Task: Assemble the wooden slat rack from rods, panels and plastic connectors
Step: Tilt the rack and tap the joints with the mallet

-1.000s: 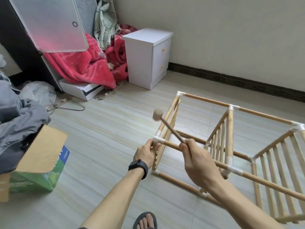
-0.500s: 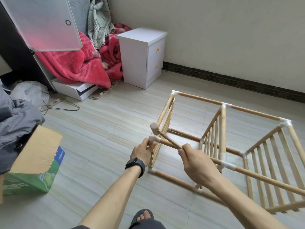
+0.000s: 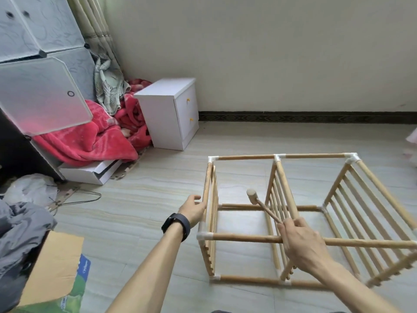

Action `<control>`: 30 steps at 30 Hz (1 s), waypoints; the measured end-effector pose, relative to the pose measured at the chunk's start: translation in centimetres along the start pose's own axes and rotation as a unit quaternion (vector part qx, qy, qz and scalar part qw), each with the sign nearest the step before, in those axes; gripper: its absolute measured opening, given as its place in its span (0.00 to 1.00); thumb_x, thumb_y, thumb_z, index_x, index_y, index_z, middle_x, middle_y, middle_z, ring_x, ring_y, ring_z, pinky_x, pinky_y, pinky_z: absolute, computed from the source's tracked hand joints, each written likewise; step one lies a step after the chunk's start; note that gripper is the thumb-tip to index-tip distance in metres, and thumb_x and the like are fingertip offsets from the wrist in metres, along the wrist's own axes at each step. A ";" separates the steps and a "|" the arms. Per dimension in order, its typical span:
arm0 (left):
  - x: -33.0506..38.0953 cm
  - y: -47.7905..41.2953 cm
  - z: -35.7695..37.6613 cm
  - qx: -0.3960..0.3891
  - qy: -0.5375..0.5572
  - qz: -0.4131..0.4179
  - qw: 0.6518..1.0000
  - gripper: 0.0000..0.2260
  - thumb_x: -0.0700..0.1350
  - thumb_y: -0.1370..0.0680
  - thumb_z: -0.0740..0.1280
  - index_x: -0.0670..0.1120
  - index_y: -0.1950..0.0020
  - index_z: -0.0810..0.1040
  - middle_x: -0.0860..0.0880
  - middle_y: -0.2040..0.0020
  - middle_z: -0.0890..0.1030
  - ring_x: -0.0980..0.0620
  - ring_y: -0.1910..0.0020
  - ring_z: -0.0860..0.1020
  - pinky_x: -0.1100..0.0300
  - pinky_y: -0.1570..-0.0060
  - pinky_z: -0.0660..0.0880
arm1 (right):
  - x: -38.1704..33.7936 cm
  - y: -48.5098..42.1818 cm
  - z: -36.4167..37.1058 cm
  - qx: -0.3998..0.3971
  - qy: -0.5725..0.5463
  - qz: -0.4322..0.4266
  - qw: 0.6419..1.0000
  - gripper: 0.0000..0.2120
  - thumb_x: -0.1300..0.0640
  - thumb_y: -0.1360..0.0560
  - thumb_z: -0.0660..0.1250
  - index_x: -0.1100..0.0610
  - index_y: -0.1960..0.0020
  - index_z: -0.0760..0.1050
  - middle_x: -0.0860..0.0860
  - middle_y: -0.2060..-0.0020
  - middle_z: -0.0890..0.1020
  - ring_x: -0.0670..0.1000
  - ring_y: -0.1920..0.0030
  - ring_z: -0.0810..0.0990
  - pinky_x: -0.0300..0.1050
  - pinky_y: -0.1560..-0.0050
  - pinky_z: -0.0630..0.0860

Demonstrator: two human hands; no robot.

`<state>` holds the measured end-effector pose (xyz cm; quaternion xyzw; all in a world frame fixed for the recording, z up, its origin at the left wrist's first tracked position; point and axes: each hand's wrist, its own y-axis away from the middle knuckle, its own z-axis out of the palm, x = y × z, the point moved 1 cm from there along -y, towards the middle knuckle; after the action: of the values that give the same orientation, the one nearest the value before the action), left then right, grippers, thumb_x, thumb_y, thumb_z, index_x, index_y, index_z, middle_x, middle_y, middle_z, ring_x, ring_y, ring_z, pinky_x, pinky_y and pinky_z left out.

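head view is looking down on a tiled floor (image 3: 135, 211). well left of the wooden slat rack (image 3: 248, 239), a cardboard box (image 3: 52, 267) is lying open at the frame's edge. a red blanket (image 3: 90, 141) is spilling out farther back, also left of the rack. a white nightstand (image 3: 167, 114) is standing beyond the rack's left end, by the wall. the left hand (image 3: 193, 207), a black watch (image 3: 176, 225) on its wrist, is curling its fingers onto the top rod of the rack's left end panel. the rack is lying on the floor, right of centre, with white plastic connectors (image 3: 204, 236) joining its rods. the right hand (image 3: 302, 245) is gripping the handle of a wooden mallet (image 3: 252, 196) over the rack's near top rod. the mallet head is hanging inside the rack's left bay, just left of the middle slat panel.
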<state>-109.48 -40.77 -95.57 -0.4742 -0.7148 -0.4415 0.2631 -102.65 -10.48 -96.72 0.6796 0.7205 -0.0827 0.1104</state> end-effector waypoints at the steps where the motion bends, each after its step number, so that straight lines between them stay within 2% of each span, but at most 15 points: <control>1: 0.7 0.0 0.4 0.011 -0.032 0.015 0.999 0.23 0.48 0.20 0.62 0.50 0.25 0.64 0.48 0.35 0.75 0.48 0.42 0.76 0.51 0.43 0.75 | -0.1 0.6 0.0 -0.015 -0.013 0.002 1.000 0.17 0.40 0.18 0.40 0.46 0.56 0.62 0.46 0.54 0.74 0.52 0.56 0.79 0.54 0.52 0.76; 3: 1.7 0.0 1.4 0.036 -0.104 0.050 0.993 0.27 0.48 0.21 0.62 0.50 0.23 0.59 0.45 0.33 0.74 0.44 0.39 0.75 0.50 0.40 0.73 | -0.2 1.9 -0.2 -0.038 -0.034 -0.010 0.999 0.16 0.39 0.18 0.41 0.45 0.56 0.61 0.46 0.58 0.73 0.48 0.62 0.76 0.52 0.57 0.77; 8: 1.3 -0.4 3.7 0.091 -0.200 0.076 0.973 0.32 0.50 0.20 0.60 0.53 0.20 0.48 0.41 0.28 0.70 0.39 0.35 0.73 0.47 0.38 0.72 | 0.4 3.5 -1.8 -0.098 -0.065 -0.020 0.993 0.16 0.38 0.17 0.44 0.45 0.57 0.61 0.49 0.64 0.78 0.52 0.62 0.77 0.52 0.58 0.76; 10: 0.4 -0.7 4.5 0.107 -0.231 0.067 0.965 0.31 0.51 0.19 0.57 0.54 0.19 0.45 0.41 0.34 0.76 0.39 0.41 0.77 0.46 0.43 0.75 | 0.2 3.1 -2.8 -0.070 -0.052 -0.020 0.996 0.16 0.38 0.17 0.44 0.44 0.57 0.62 0.49 0.66 0.79 0.54 0.63 0.78 0.53 0.58 0.76; 13: -0.1 -1.5 4.7 0.114 -0.239 0.055 0.963 0.32 0.48 0.20 0.56 0.56 0.20 0.43 0.42 0.48 0.80 0.40 0.52 0.79 0.47 0.49 0.77 | -0.9 0.8 -4.0 0.026 -0.023 -0.033 0.999 0.19 0.40 0.18 0.46 0.47 0.57 0.69 0.47 0.70 0.78 0.54 0.65 0.79 0.54 0.55 0.76; 17: -0.4 -1.9 4.9 0.132 -0.268 0.033 0.954 0.34 0.48 0.21 0.57 0.58 0.21 0.41 0.43 0.53 0.79 0.42 0.57 0.76 0.51 0.56 0.73 | -3.6 -3.9 -4.5 0.037 -0.146 -0.011 0.989 0.19 0.44 0.16 0.53 0.52 0.56 0.77 0.50 0.66 0.82 0.56 0.64 0.79 0.58 0.57 0.77; 19: -0.5 -2.1 5.1 0.136 -0.278 0.028 0.951 0.35 0.48 0.21 0.58 0.58 0.21 0.41 0.44 0.54 0.78 0.43 0.58 0.75 0.51 0.57 0.73 | -5.2 -6.4 -4.3 0.056 -0.169 -0.036 0.983 0.19 0.46 0.15 0.54 0.53 0.55 0.78 0.48 0.68 0.81 0.57 0.65 0.80 0.57 0.58 0.77; 21: -0.6 -2.5 5.0 0.135 -0.278 0.030 0.951 0.35 0.48 0.21 0.59 0.57 0.21 0.41 0.44 0.54 0.79 0.43 0.59 0.76 0.51 0.56 0.75 | -6.9 -8.8 -4.2 0.095 -0.200 -0.071 0.973 0.17 0.46 0.15 0.53 0.51 0.54 0.76 0.44 0.74 0.76 0.52 0.70 0.78 0.51 0.66 0.72; 23: -0.8 -2.8 4.9 0.129 -0.275 0.033 0.952 0.36 0.45 0.22 0.61 0.57 0.21 0.42 0.45 0.55 0.79 0.43 0.58 0.78 0.50 0.55 0.78 | -8.6 -10.6 -4.0 0.157 -0.243 -0.111 0.951 0.15 0.46 0.14 0.52 0.50 0.53 0.72 0.43 0.77 0.74 0.46 0.74 0.75 0.41 0.73 0.63; 25: -1.0 -2.9 5.0 0.130 -0.277 0.033 0.951 0.38 0.42 0.24 0.62 0.56 0.22 0.42 0.47 0.58 0.77 0.43 0.60 0.77 0.50 0.57 0.77 | -10.1 -11.8 -3.4 0.182 -0.270 -0.141 0.935 0.16 0.46 0.14 0.49 0.51 0.52 0.70 0.45 0.75 0.74 0.47 0.74 0.74 0.42 0.74 0.63; 26: -1.0 -2.9 5.1 0.133 -0.279 0.032 0.951 0.39 0.42 0.24 0.62 0.56 0.22 0.41 0.48 0.59 0.76 0.43 0.60 0.76 0.51 0.58 0.75 | -10.6 -12.4 -2.8 0.164 -0.260 -0.142 0.941 0.17 0.45 0.14 0.47 0.52 0.51 0.68 0.46 0.73 0.75 0.48 0.73 0.74 0.47 0.72 0.66; 27: -1.0 -2.9 5.1 0.134 -0.280 0.031 0.950 0.39 0.42 0.25 0.63 0.56 0.22 0.41 0.48 0.60 0.74 0.43 0.61 0.75 0.52 0.59 0.74 | -10.9 -13.0 -2.1 0.129 -0.228 -0.134 0.956 0.18 0.44 0.14 0.46 0.53 0.50 0.68 0.47 0.70 0.76 0.54 0.69 0.76 0.49 0.69 0.68; 29: -0.9 -2.9 5.1 0.136 -0.283 0.030 0.949 0.40 0.42 0.25 0.64 0.56 0.23 0.41 0.49 0.60 0.73 0.42 0.59 0.76 0.52 0.59 0.74 | -11.0 -14.2 -0.7 0.005 -0.110 -0.073 0.991 0.20 0.42 0.15 0.44 0.53 0.48 0.68 0.51 0.62 0.76 0.62 0.60 0.75 0.53 0.60 0.68; 30: -0.9 -2.8 5.2 0.134 -0.284 0.029 0.949 0.40 0.42 0.26 0.64 0.56 0.23 0.41 0.48 0.60 0.73 0.41 0.57 0.78 0.52 0.59 0.73 | -11.0 -14.6 -0.3 -0.024 -0.079 -0.047 0.995 0.20 0.42 0.15 0.44 0.53 0.47 0.69 0.52 0.59 0.77 0.63 0.57 0.74 0.53 0.58 0.67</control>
<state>-111.44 -37.07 -99.82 -0.5610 -0.7985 -0.1804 0.1229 -116.67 -21.87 -93.92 0.6334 0.7424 -0.1237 0.1796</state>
